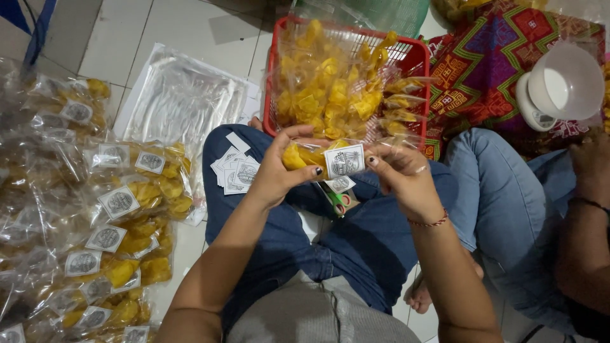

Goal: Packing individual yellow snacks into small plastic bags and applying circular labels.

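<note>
Holding a small clear bag of yellow chips (304,156) above our lap, we grasp it with both hands: the left hand (274,173) has its fingers (298,133) curled around the bag's left end, and the right hand (406,179) pinches the white paper label (344,161) at its right end. Just under the bag, green-handled scissors (338,201) lie on our jeans, and a pile of loose labels (234,170) rests on the left thigh. Behind it stands a red basket (414,57) full of such bags. Labelled bags (121,216) cover the floor at our left. Another person's knee (492,171) is at our right.
</note>
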